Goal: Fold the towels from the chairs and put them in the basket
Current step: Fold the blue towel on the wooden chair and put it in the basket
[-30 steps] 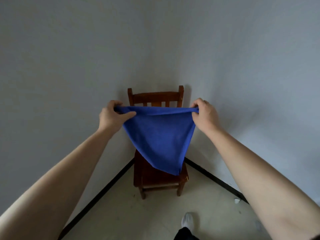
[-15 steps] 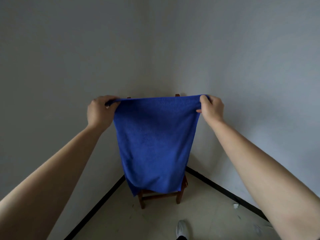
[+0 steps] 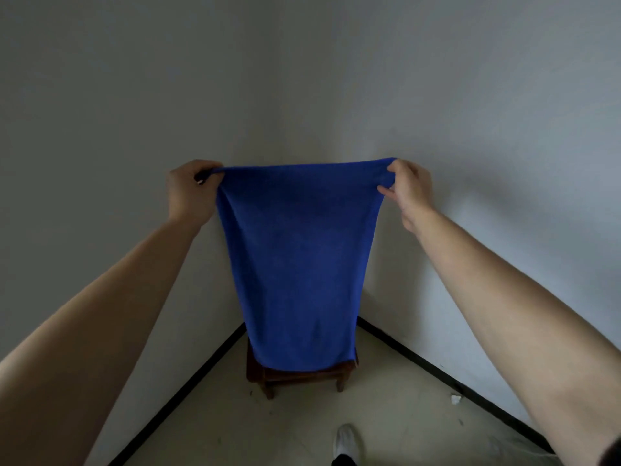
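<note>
**Corner of a grey room: blue towel stretched between two hands**

Grey walls (image 3: 134, 95) meet in a corner straight ahead, with a black skirting strip (image 3: 188, 381) running along the foot of each and a pale floor (image 3: 302, 428) spreading out toward the near side. A dark wooden chair (image 3: 302, 376) stands in that far corner; only the front edge of its seat and two front legs show, since the rest is hidden behind the cloth.

Both arms reach forward. The left hand (image 3: 188, 193) grips the top left corner of a blue towel (image 3: 299, 264), fingers curled over the bunched edge. The right hand (image 3: 408, 190) pinches the top right corner between thumb and fingers. The hands are held well apart at about the same height, so the top edge runs taut and nearly level between them.

The towel hangs in the air in front of the chair as one flat sheet, narrowing slightly toward its lower edge, which overlaps the chair seat in the view. Whether it touches the seat cannot be told.

On the near floor, a white shoe (image 3: 346, 440) points toward the chair. A small white scrap (image 3: 455, 399) lies on the right, just beside the skirting.
</note>
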{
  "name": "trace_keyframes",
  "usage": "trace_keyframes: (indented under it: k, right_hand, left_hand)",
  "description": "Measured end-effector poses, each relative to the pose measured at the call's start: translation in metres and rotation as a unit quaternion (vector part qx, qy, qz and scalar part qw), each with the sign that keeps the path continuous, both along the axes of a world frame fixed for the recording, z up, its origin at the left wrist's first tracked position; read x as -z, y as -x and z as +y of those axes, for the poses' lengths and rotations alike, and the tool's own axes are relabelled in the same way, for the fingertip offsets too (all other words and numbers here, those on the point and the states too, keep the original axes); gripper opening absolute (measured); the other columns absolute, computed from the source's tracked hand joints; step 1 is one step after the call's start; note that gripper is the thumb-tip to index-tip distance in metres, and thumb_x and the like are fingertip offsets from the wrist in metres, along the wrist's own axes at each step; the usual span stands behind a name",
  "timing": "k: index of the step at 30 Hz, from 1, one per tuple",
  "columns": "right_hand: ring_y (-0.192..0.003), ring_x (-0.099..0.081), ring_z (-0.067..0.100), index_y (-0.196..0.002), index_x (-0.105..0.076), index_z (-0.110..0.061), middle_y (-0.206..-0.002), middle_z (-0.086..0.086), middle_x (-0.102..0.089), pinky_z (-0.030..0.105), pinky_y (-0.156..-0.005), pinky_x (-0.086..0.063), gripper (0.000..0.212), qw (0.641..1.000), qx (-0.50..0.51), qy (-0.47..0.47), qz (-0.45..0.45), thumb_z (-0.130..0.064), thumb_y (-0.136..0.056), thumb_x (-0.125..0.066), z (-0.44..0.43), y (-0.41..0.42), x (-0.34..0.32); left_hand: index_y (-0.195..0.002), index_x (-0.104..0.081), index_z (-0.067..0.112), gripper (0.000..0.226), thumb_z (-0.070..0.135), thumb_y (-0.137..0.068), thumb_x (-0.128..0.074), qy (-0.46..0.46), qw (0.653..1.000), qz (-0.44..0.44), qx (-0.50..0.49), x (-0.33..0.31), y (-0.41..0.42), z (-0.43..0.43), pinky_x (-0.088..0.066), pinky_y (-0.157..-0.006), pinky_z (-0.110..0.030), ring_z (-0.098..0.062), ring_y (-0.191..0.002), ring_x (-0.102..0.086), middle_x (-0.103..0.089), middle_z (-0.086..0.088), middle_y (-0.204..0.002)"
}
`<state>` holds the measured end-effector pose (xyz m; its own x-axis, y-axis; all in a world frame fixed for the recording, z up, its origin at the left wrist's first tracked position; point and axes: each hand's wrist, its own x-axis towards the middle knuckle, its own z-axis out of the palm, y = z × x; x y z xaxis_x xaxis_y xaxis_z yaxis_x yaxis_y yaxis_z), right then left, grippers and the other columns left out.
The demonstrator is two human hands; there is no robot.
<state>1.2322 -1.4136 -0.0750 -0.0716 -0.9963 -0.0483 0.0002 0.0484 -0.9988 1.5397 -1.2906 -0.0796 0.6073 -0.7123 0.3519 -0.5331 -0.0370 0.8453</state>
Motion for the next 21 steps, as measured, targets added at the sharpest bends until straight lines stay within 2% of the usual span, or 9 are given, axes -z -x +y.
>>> trace_keyframes:
  k: [4, 7, 10, 14, 18, 21]
  right_hand:
    - [-0.075, -0.056, 0.009, -0.074, -0.057, -0.015, -0.077, -0.003, -0.054, 0.027, -0.080, -0.059, 0.021, 0.999, 0.000, 0.009, -0.043, -0.009, -0.093, -0.050, -0.007, -0.003, 0.000]
    - [-0.076, -0.057, 0.010, -0.074, -0.059, -0.015, -0.078, -0.002, -0.055, 0.028, -0.081, -0.059, 0.021, 0.999, 0.002, 0.004, -0.053, -0.009, -0.093, -0.049, 0.001, -0.003, 0.006]
    - [-0.080, -0.058, 0.012, -0.076, -0.059, -0.015, -0.080, -0.002, -0.055, 0.030, -0.085, -0.058, 0.021, 0.999, 0.009, -0.012, -0.051, -0.009, -0.094, -0.049, 0.018, 0.002, 0.020]
    - [-0.086, -0.058, 0.013, -0.077, -0.059, -0.014, -0.086, -0.001, -0.056, 0.033, -0.089, -0.057, 0.021, 0.998, 0.026, -0.047, -0.040, -0.009, -0.094, -0.048, 0.058, 0.015, 0.058]
    - [-0.084, -0.061, 0.013, -0.079, -0.061, -0.014, -0.089, 0.001, -0.059, 0.035, -0.091, -0.057, 0.018, 0.993, 0.053, -0.105, -0.021, -0.009, -0.092, -0.050, 0.111, 0.031, 0.116]
    - [-0.087, -0.064, 0.018, -0.079, -0.062, -0.014, -0.089, 0.004, -0.063, 0.035, -0.091, -0.057, 0.017, 0.987, 0.058, -0.147, 0.013, -0.011, -0.090, -0.050, 0.153, 0.045, 0.160]
  left_hand:
    - [-0.104, -0.073, 0.010, 0.016, 0.011, -0.093, -0.062, 0.022, 1.000, -0.019, -0.002, -0.008, 0.002, -0.005, -0.049, -0.080, -0.012, -0.008, -0.093, -0.061, -0.068, 0.003, -0.098]
    - [-0.101, -0.074, 0.012, 0.016, 0.012, -0.090, -0.062, 0.021, 0.999, -0.029, -0.003, -0.011, 0.008, 0.007, -0.050, -0.080, -0.021, -0.008, -0.089, -0.061, -0.067, 0.004, -0.093]
    - [-0.098, -0.074, 0.012, 0.016, 0.013, -0.088, -0.061, -0.006, 0.998, -0.058, -0.013, 0.002, 0.016, 0.030, -0.044, -0.079, -0.022, -0.009, -0.087, -0.057, -0.064, 0.003, -0.093]
    - [-0.097, -0.073, 0.012, 0.015, 0.013, -0.085, -0.063, -0.045, 0.992, -0.117, -0.001, 0.045, 0.026, 0.076, -0.042, -0.079, -0.023, -0.012, -0.085, -0.056, -0.064, -0.003, -0.098]
    - [-0.088, -0.071, 0.009, 0.009, 0.011, -0.082, -0.064, -0.086, 0.984, -0.150, 0.043, 0.108, 0.045, 0.137, -0.046, -0.070, -0.030, -0.019, -0.078, -0.058, -0.063, -0.006, -0.088]
    - [-0.084, -0.068, 0.007, 0.013, 0.016, -0.079, -0.060, -0.127, 0.974, -0.170, 0.074, 0.158, 0.059, 0.180, -0.042, -0.064, -0.030, -0.025, -0.074, -0.056, -0.061, -0.006, -0.082]
